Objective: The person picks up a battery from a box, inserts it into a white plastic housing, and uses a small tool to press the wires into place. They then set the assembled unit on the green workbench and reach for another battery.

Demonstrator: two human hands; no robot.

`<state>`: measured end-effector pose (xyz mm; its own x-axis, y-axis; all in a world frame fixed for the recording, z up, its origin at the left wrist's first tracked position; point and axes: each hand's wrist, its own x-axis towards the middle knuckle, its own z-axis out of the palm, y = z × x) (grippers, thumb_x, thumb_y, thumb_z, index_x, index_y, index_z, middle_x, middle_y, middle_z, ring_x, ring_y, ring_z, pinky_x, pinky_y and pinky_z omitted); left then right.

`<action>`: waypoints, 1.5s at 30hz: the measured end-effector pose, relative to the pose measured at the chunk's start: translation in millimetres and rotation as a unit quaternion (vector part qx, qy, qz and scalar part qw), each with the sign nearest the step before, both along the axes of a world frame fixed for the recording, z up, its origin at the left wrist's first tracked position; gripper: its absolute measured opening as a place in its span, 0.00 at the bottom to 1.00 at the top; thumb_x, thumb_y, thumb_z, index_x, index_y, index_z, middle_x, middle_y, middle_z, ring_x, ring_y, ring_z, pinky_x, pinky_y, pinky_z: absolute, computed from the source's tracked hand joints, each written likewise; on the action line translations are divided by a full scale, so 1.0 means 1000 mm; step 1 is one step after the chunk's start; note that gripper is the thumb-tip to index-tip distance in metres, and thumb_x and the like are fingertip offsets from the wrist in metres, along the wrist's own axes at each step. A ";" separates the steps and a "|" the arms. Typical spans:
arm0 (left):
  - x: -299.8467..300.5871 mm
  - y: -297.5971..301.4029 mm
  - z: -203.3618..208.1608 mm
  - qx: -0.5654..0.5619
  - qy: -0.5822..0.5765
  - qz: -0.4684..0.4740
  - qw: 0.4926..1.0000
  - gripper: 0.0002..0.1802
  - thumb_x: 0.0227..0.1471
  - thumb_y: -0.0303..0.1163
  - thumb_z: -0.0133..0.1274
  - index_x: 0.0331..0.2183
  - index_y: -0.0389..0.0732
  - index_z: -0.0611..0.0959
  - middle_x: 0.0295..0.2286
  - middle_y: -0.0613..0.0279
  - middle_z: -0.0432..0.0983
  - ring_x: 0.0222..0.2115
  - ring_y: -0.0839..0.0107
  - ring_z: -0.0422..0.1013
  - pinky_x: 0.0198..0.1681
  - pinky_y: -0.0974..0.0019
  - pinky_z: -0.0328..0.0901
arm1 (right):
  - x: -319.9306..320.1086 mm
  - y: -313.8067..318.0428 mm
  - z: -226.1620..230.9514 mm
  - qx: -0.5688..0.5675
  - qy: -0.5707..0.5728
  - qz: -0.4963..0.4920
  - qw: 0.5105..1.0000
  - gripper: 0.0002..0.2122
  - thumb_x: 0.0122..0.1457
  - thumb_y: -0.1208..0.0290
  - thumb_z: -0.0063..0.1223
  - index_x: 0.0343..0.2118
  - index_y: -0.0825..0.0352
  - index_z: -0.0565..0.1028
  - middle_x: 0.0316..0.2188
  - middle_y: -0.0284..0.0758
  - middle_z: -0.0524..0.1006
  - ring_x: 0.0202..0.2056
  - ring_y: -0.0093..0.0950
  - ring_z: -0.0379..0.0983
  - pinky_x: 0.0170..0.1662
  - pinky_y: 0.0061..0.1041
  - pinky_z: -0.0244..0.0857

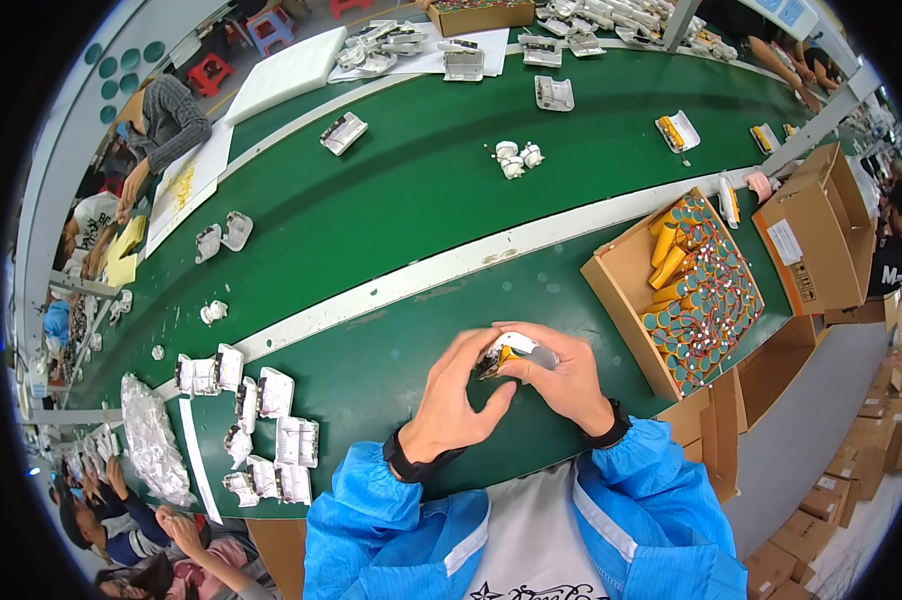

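Over the near green work surface, my left hand [449,402] and my right hand [571,380] hold one small white plastic housing [519,341] between them. A yellow-wrapped battery [506,356] shows inside the housing, with dark parts at its left end. My left fingers curl round the far left side, and the left thumb stands apart from it. The right thumb presses against the battery side while the right fingers wrap the far edge. My palms and fingers hide much of the housing.
To the right stands a cardboard box [619,322] of yellow batteries [693,310] with red wires. Several white housings [296,440] sit at the left, beside a clear plastic bag [151,440]. More parts lie on the green conveyor belt [401,190] beyond a white rail [441,273]. Another person's arm [161,150] reaches in far left.
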<state>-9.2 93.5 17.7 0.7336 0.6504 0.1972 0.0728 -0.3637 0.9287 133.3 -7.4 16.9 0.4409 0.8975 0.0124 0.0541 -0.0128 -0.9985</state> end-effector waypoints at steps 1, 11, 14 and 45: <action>-0.001 0.003 -0.001 0.033 -0.013 0.010 0.999 0.24 0.46 0.28 0.66 0.47 0.35 0.80 0.41 0.53 0.77 0.39 0.62 0.77 0.41 0.65 0.70 | 0.001 0.000 -0.001 0.001 0.002 -0.003 1.000 0.16 0.51 0.77 0.67 0.44 0.70 0.79 0.43 0.41 0.81 0.42 0.28 0.80 0.45 0.26 0.73; 0.010 0.012 -0.006 -0.304 0.015 -0.072 0.950 0.18 0.56 0.19 0.55 0.50 0.34 0.78 0.47 0.60 0.73 0.46 0.70 0.72 0.49 0.67 0.69 | 0.003 -0.004 -0.012 0.053 -0.278 -0.037 0.958 0.16 0.48 0.77 0.68 0.42 0.69 0.80 0.40 0.43 0.82 0.37 0.39 0.81 0.40 0.29 0.75; 0.012 0.004 -0.008 -0.324 -0.045 -0.082 0.941 0.19 0.57 0.18 0.53 0.51 0.34 0.78 0.48 0.62 0.72 0.46 0.71 0.72 0.50 0.67 0.68 | 0.003 -0.005 -0.013 0.056 -0.276 -0.044 0.959 0.16 0.49 0.77 0.68 0.42 0.70 0.80 0.39 0.43 0.82 0.37 0.37 0.81 0.39 0.28 0.74; 0.223 0.238 -0.004 0.187 0.306 0.096 0.929 0.40 0.48 0.50 0.60 0.57 0.36 0.71 0.51 0.41 0.72 0.53 0.44 0.69 0.57 0.42 0.60 | 0.238 -0.040 0.064 -0.215 -0.465 -0.093 0.854 0.09 0.58 0.69 0.58 0.27 0.70 0.73 0.23 0.46 0.77 0.27 0.48 0.75 0.32 0.43 0.70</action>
